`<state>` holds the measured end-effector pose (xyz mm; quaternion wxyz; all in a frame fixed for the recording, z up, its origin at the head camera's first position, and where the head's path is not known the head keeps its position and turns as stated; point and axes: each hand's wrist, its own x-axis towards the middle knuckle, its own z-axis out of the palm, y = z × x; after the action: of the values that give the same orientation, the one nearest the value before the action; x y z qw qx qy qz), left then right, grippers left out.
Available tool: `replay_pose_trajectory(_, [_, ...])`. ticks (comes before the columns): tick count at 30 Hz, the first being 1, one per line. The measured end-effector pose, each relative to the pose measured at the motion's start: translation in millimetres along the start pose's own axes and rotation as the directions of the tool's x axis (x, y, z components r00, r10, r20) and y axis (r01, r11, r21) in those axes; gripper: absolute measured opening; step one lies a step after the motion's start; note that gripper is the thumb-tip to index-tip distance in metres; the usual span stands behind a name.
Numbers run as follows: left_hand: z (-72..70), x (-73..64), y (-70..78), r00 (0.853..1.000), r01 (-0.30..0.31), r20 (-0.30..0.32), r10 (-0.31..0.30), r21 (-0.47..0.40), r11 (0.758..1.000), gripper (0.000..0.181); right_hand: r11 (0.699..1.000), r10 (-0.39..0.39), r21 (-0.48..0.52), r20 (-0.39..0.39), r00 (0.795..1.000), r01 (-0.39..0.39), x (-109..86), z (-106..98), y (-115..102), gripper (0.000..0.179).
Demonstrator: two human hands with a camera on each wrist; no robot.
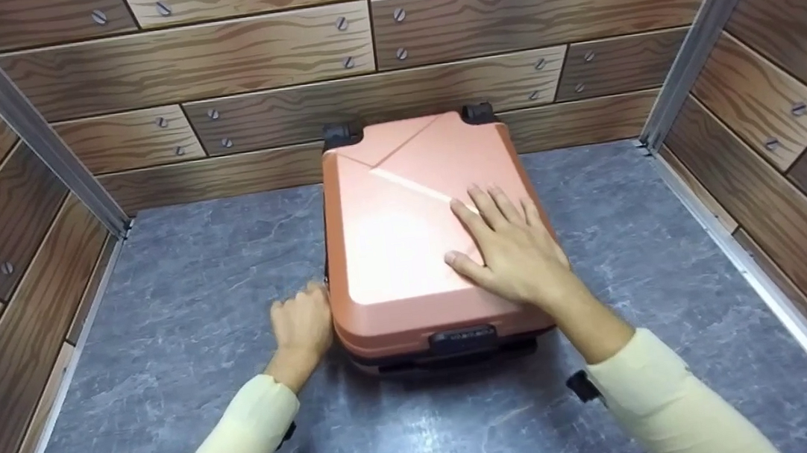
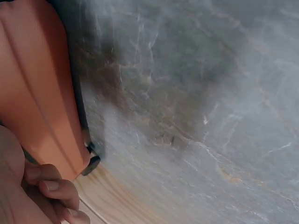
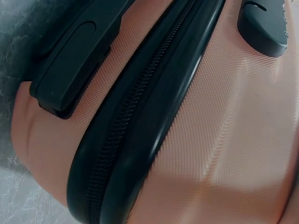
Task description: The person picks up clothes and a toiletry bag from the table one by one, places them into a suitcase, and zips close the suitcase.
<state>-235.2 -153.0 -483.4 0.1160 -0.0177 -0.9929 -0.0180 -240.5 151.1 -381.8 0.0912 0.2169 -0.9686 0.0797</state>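
Note:
A pink hard-shell suitcase [image 1: 399, 257] lies flat on the floor, wheels toward the back wall. Spread over the right part of its lid, my right hand [image 1: 515, 252] rests with straight fingers. My left hand [image 1: 301, 323] is at the suitcase's left side, fingers curled at the seam. It seems to pinch a zipper pull there, mostly hidden by the fingers. Those curled fingers [image 2: 58, 189] show beside the shell in the left wrist view. The right wrist view shows the closed black zipper [image 3: 126, 112] along the near end, between a black handle [image 3: 70, 65] and a dark fitting [image 3: 264, 28].
Wood-patterned panels [image 1: 280, 52] enclose the space at the back and both sides. Metal strips [image 1: 744, 258] run along the side edges of the grey marbled floor [image 1: 212, 261]. Black wheels [image 1: 340, 134] at the suitcase's far end stand close to the back wall.

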Motion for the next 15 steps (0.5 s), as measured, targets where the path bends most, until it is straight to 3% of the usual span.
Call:
replay_pose_trajectory(4, [-2.6, -13.9, -0.7, 0.999, -0.039, -0.010, 0.039, 0.041, 0.998, 0.012, 1.000, -0.005, -0.011, -0.004, 1.000, 0.005, -12.6, 0.4, -5.3, 0.080])
replay_pose_trajectory(9, [-10.1, -32.3, -4.6, 0.994, -0.102, 0.051, 0.097, 0.112, 0.988, 0.017, 0.999, -0.010, -0.031, 0.016, 1.000, 0.010, -32.3, -1.8, -14.3, 0.081])
replay_pose_trajectory(15, [-15.0, -34.9, -6.0, 0.989, -0.146, 0.035, 0.143, 0.106, 0.984, 0.011, 0.999, -0.017, -0.031, 0.016, 1.000, 0.018, -39.6, -7.8, -15.6, 0.083])
